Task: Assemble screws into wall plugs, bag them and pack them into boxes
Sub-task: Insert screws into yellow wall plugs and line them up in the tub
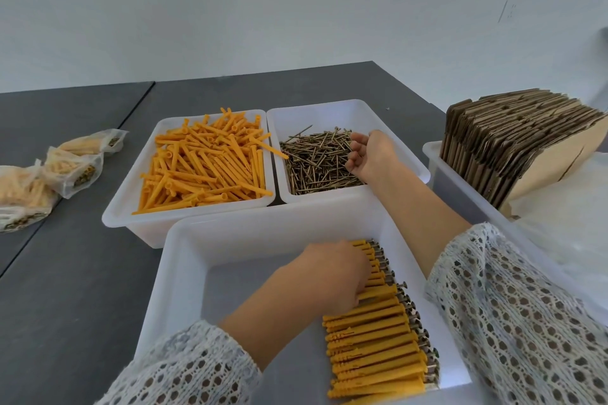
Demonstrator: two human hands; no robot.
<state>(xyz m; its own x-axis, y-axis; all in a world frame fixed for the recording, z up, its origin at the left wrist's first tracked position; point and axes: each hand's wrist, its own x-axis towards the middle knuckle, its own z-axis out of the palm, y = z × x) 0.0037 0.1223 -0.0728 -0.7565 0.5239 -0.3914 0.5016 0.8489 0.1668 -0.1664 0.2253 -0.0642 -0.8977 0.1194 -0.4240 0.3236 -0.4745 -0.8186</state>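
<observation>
Your plugs (204, 161) are matt orange plastic, the screws (316, 161) dull brassy metal; bins (184, 240) smooth white plastic (slightly translucent), cartons (513, 145) rough brown cardboard, counter (75, 273) matt grey, sleeves (513, 312) open-knit.

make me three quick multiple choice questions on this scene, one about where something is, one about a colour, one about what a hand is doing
1. Where are the loose screws?
A. in the back right tub
B. in the near tub
C. in the bags on the table

2. What colour are the loose wall plugs?
A. grey
B. orange
C. blue

3. What is the left hand doing?
A. lifting a flat carton
B. hanging free above the table
C. resting on the row of assembled plugs in the near tub

Answers:
1 A, the screws fill the back right tub, where the right hand reaches with its fingers curled.
2 B, the back left tub holds a heap of orange plugs.
3 C, the left hand lies on the far end of that row; its fingers are hidden from view.
</observation>
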